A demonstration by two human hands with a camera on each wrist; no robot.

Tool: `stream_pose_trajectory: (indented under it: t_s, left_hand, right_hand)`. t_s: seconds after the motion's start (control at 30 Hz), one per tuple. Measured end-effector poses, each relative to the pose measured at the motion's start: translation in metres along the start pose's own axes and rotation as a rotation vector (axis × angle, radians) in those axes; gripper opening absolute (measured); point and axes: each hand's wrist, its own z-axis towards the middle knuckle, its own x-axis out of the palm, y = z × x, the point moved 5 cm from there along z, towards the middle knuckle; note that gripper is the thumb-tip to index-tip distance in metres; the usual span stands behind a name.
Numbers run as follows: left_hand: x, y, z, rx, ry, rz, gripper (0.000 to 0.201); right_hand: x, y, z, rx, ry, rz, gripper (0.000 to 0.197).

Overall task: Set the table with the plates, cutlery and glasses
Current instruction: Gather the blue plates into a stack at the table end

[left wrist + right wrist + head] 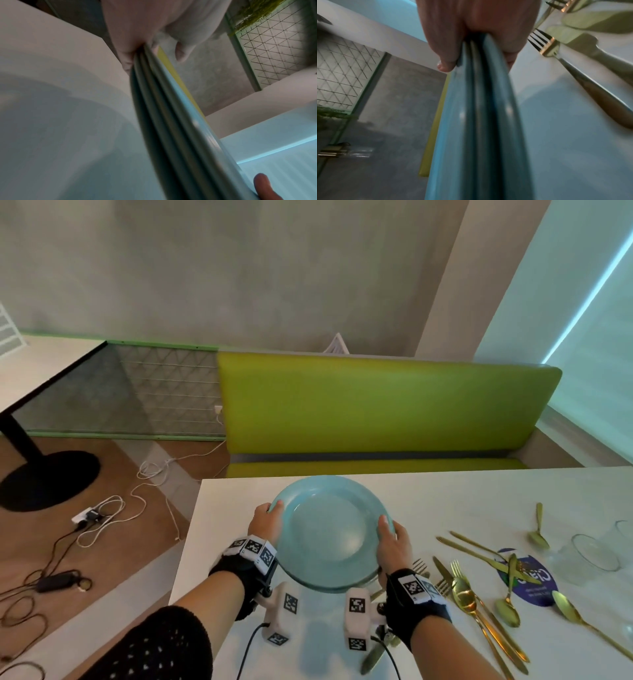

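A stack of plates (329, 529) is held above the table (479, 494). Each rim is clasped in the grip of the left hand (265, 520) and right hand (394, 546). Cutlery (479, 604) is laid alongside.

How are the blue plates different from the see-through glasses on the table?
The blue plates are flat, wide and tinted blue; the glasses are tall-sided and clear. The plates are stacked and held up by the left hand and right hand; the glasses stand untouched on the white table, off to the right. Both look round and shiny.
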Motion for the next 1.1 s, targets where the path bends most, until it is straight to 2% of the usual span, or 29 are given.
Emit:
stream_pose_trajectory:
  t_s: [0.07, 0.2, 0.33, 0.43, 0.5, 0.77, 0.97, 1.1]
  left_hand:
    - [-0.013, 0.017, 0.011, -0.036, -0.016, 0.068, 0.045]
    - [-0.030, 0.037, 0.023, -0.072, 0.010, 0.099, 0.051]
    - [-0.042, 0.049, 0.029, -0.156, 0.022, 0.150, 0.081]
    - [-0.051, 0.056, 0.034, -0.189, 0.008, 0.215, 0.063]
    - [-0.056, 0.066, 0.038, -0.226, 0.008, 0.242, 0.059]
    - [-0.063, 0.091, 0.048, -0.270, 0.018, 0.232, 0.060]
    - [-0.067, 0.088, 0.049, -0.253, 0.003, 0.199, 0.062]
    - [-0.073, 0.084, 0.043, -0.279, -0.033, 0.201, 0.063]
  right_hand:
    - [0.015, -0.017, 0.007, 0.000, 0.027, -0.032, 0.040]
    - [0.041, -0.032, 0.007, 0.003, 0.074, -0.076, 0.026]
    - [0.059, -0.030, 0.000, 0.036, 0.104, -0.126, 0.033]
    - [0.070, -0.035, 0.007, 0.042, 0.134, -0.213, 0.033]
    - [0.077, -0.039, 0.013, 0.033, 0.157, -0.303, 0.033]
    - [0.093, -0.056, 0.020, 0.039, 0.198, -0.581, 0.030]
    - [0.094, -0.059, 0.028, 0.016, 0.200, -0.724, 0.037]
    - [0.091, -0.052, 0.031, 0.006, 0.220, -0.867, 0.032]
